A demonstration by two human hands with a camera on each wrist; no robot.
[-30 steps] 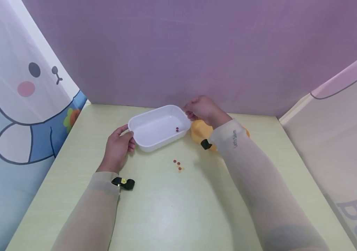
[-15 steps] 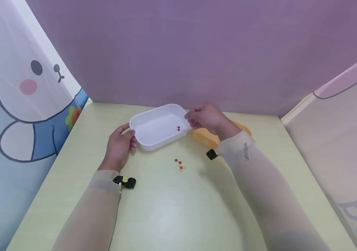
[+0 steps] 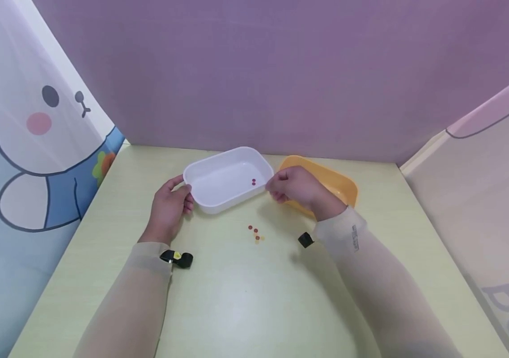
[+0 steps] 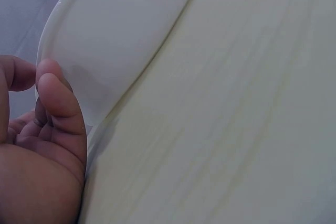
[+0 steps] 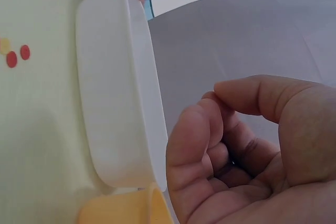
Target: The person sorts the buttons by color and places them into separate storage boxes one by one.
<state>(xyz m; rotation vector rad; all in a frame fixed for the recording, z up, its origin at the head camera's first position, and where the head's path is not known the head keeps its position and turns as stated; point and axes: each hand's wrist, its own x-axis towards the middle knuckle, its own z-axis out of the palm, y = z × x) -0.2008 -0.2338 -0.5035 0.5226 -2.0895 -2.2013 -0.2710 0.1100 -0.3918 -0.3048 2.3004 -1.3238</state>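
Observation:
My left hand [image 3: 168, 206] pinches the left end of a white rectangular tray [image 3: 218, 203], thumb and index finger on its rim. Two small red discs [image 3: 253, 182] lie inside near its right end. My right hand [image 3: 296, 188] hovers beside that end, in front of an orange tray [image 3: 344, 186]. In the right wrist view the right hand's fingers [image 5: 189, 135] are curled and the thumb tip meets the index finger; nothing shows between them. On the table before the trays, several small red discs [image 3: 256, 230] and yellow pieces [image 3: 262, 238] lie close together.
The pale table [image 3: 236, 308] carries both trays near its back edge. A purple cloth panel [image 3: 254, 74] stands behind it. Printed curtains hang at left [image 3: 35, 199] and right [image 3: 482, 199].
My right hand has come down and toward me from behind the white tray's right corner, uncovering more of the orange tray. My left hand keeps its hold on the white tray.

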